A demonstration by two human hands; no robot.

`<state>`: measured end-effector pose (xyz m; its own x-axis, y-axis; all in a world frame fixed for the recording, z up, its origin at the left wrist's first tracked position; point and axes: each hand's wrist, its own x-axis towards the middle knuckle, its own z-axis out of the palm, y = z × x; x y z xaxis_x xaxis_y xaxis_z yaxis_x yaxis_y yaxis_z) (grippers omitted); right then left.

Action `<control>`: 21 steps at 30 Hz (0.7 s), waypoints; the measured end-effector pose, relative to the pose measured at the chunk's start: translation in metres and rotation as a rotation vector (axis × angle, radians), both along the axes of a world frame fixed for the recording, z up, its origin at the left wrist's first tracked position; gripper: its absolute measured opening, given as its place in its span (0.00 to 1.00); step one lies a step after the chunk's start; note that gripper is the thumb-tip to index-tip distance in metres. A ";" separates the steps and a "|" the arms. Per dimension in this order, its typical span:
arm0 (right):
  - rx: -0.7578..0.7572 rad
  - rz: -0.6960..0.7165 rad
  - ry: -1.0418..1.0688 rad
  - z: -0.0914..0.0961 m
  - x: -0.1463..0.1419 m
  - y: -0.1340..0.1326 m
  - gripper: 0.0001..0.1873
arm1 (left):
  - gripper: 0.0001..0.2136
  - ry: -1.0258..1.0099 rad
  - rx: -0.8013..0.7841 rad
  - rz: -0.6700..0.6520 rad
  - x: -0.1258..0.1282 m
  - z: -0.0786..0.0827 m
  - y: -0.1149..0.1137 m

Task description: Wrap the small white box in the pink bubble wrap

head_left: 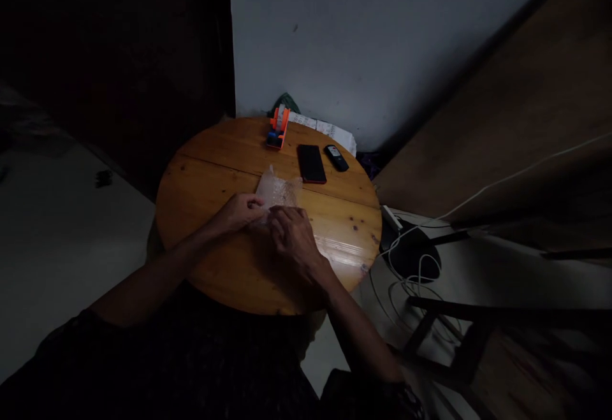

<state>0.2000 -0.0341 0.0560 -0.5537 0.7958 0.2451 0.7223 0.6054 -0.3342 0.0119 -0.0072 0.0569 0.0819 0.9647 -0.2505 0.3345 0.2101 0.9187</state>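
A sheet of clear bubble wrap (278, 190) lies on the round wooden table (205, 184), in front of me. With fingers curled, my left hand (241, 210) pinches its left near edge. My right hand (292, 232) is bent over the near right side of the wrap, its fingertips closed on the plastic. The two hands are close together, a small gap between them. Whether anything lies inside the wrap cannot be made out in the dim light.
Toward the back of the table stand an orange tape dispenser (278, 128), a smartphone (312, 164) and a small black keypad phone (336, 158). Papers (329, 130) lie by the wall. Looped white cables (415, 283) and a dark wooden chair (459, 337) are to the right.
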 end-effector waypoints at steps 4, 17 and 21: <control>-0.078 -0.363 0.089 -0.014 0.027 -0.006 0.15 | 0.14 0.381 0.226 -0.110 0.008 -0.003 -0.002; -0.329 -0.657 0.146 -0.033 0.018 0.010 0.36 | 0.12 0.777 0.403 -0.288 0.009 -0.005 -0.004; -0.295 -0.585 0.453 -0.047 0.018 0.012 0.35 | 0.11 0.745 0.405 -0.312 0.008 -0.006 -0.002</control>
